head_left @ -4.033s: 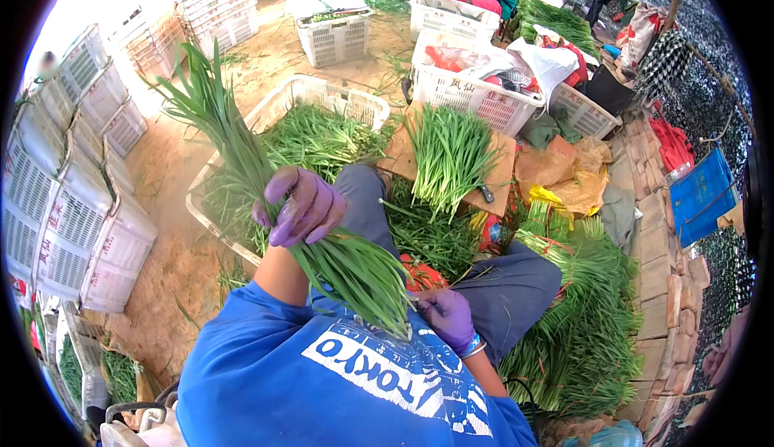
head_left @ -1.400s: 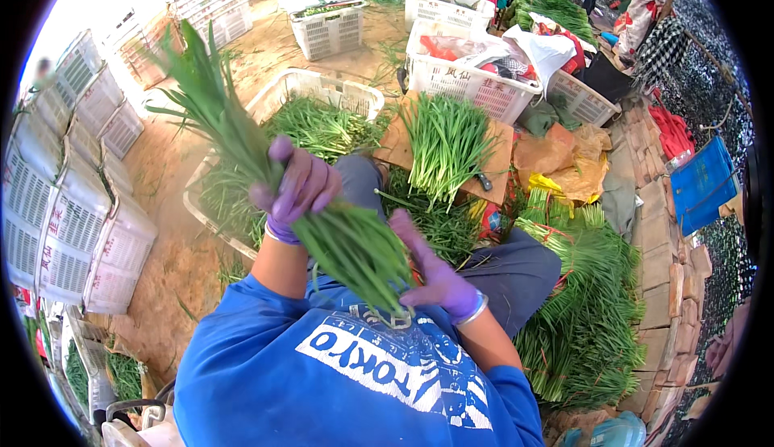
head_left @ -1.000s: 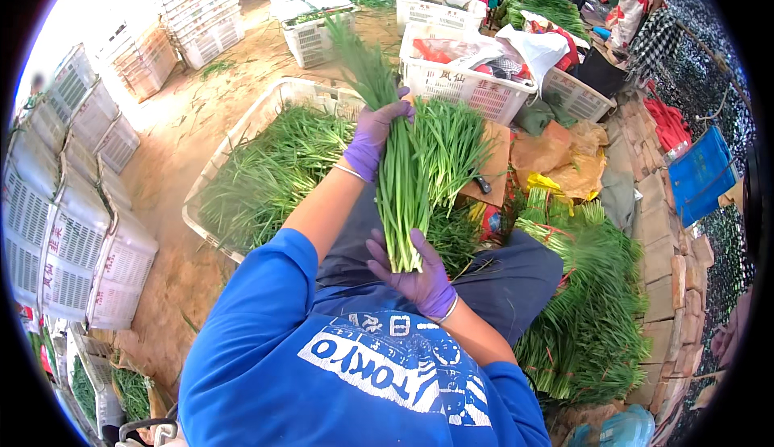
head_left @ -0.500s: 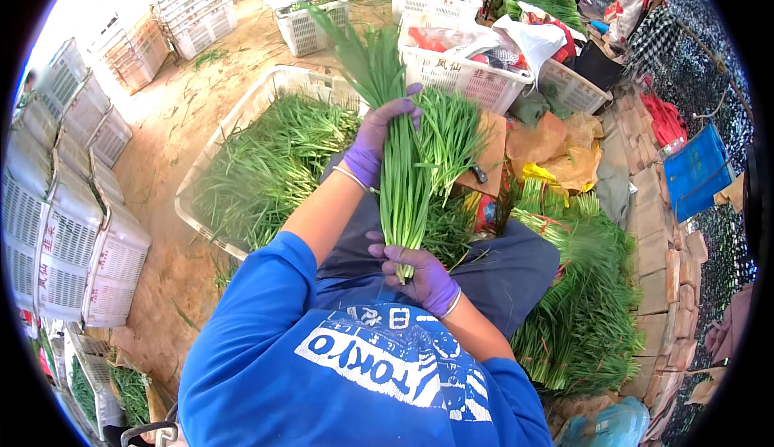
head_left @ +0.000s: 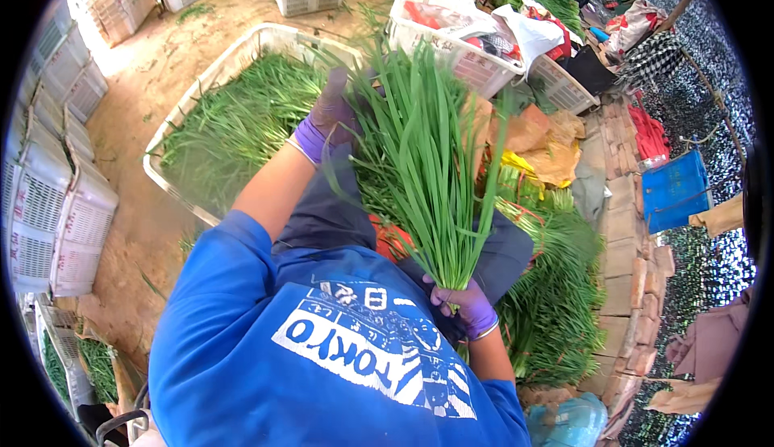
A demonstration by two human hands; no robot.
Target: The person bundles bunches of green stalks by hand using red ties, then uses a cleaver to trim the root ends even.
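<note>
A fanned bunch of garlic chives (head_left: 431,173) leans up and away over my lap, its long green leaves spreading at the top. My right hand (head_left: 463,306), in a purple glove, is closed round the pale stem ends. At the upper left of the bunch is my left hand (head_left: 329,116), also gloved in purple and a little blurred. Its thumb stands apart and the hand looks open; leaves partly cover its fingers. More chives lie behind the bunch. Beside my left arm stands a white crate (head_left: 181,96) heaped with loose chives (head_left: 242,112).
Tied chive bundles (head_left: 556,286) are piled at my right, by a brick edging (head_left: 617,286). White crates (head_left: 60,197) are stacked at the left. Ahead, another white crate (head_left: 463,64) holds bags. A blue container (head_left: 676,191) rests against dark netting.
My right hand has moved right with the chives, which now fan out wide. My left hand has come off the bunch's middle and shifted left. The view has tilted slightly.
</note>
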